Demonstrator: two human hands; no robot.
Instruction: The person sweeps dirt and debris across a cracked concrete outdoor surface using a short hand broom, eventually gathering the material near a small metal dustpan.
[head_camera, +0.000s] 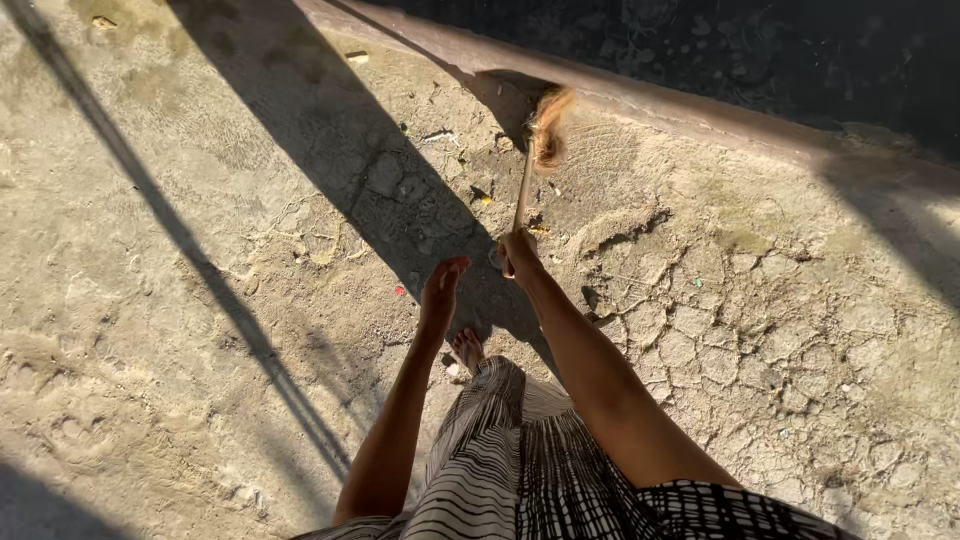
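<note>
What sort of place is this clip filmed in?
Most likely an outdoor yard or lane in strong sun. The ground is cracked, dried earth with bits of litter, a low kerb runs along its edge, and the right hand holds a broom.

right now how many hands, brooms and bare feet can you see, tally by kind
hands: 2, left hand empty, right hand gripping the broom
brooms: 1, broom, bristles near the curb
bare feet: 1, foot past the striped skirt
total: 4
</note>
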